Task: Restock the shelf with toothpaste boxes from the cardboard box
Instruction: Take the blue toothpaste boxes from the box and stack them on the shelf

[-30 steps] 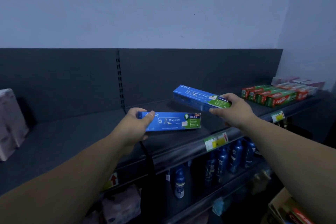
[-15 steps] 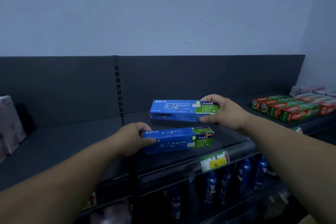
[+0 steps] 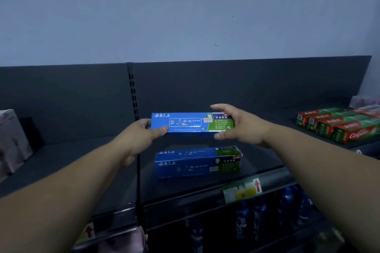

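Note:
One blue toothpaste box (image 3: 192,122) stands upright on its long edge toward the back of the dark shelf (image 3: 82,166); whether it touches the shelf I cannot tell. My left hand (image 3: 141,135) grips its left end, thumb on the front face. My right hand (image 3: 242,126) is cupped around its right end with fingers spread above and below, not pressing on it. A second blue toothpaste box (image 3: 197,162) lies free on the shelf nearer the front edge. The cardboard box is out of view.
A row of red and green Colgate boxes (image 3: 339,127) fills the shelf at the right. Pink packages (image 3: 10,141) sit at the far left. A price tag (image 3: 242,191) hangs on the front rail, and blue bottles (image 3: 287,207) stand on the shelf below.
My left hand let go of the lower box, which now rests on the shelf, and moved up to the left end of the upper box. My right hand's fingers have opened.

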{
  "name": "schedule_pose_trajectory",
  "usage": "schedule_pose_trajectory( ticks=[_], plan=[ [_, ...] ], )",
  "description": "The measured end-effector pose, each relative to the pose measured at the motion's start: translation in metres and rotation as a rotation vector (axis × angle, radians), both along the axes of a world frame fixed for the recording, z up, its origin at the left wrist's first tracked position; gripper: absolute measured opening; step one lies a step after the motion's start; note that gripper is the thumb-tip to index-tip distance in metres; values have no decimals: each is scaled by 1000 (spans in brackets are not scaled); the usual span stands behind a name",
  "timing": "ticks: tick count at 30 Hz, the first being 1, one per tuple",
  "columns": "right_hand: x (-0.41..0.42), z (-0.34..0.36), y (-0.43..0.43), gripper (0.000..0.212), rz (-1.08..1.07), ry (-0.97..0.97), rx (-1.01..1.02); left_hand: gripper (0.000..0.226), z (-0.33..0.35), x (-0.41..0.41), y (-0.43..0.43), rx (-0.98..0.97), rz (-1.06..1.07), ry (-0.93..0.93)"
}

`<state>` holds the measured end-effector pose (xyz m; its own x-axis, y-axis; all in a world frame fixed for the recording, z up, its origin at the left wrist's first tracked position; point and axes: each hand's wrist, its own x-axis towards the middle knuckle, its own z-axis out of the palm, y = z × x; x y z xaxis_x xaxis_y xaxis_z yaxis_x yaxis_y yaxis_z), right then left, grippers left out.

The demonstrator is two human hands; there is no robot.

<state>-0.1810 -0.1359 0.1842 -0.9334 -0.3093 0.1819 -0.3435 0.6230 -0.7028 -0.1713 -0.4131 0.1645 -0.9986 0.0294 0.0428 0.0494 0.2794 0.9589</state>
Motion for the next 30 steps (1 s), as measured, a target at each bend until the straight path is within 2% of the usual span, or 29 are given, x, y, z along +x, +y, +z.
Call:
schedule_pose_trajectory(
  ticks=[2, 6, 9, 14, 18, 20, 21, 24, 27, 30],
  plan=[
    [-4, -3, -1, 83, -7, -49, 50, 28, -7, -3, -3, -29, 29, -18],
    [-13, -10, -1, 88, -68, -85, 32, 53, -14, -5, -6, -89, 51, -66],
    [-20, -14, 5, 89, -82, -134, 47, 55, -16, -8, -7, -126, 61, -68],
    [-21, -15, 8, 72, -58, -273, -110, 23, -22, -9, -4, -151, 45, -33],
    [-18, -24, 8, 56, -63, -356, -108, 14, -28, -6, -6, -260, 2, -69],
    [-14, -26, 7, 53, -79, -381, -109, 32, -29, -4, -9, -321, -22, -119],
    [-11, -25, 7, 58, -87, -390, -103, 44, -28, -3, -10, -328, -35, -127],
    [0, -14, 8, 101, -51, -417, 24, 72, -23, 5, -11, -431, -97, -83],
    [12, -7, 6, 105, -29, -429, 289, 93, -18, 12, -12, -651, -181, -28],
    [18, -12, 3, 105, -113, -367, 403, 96, -20, 17, -10, -789, -201, 32]
  ],
)
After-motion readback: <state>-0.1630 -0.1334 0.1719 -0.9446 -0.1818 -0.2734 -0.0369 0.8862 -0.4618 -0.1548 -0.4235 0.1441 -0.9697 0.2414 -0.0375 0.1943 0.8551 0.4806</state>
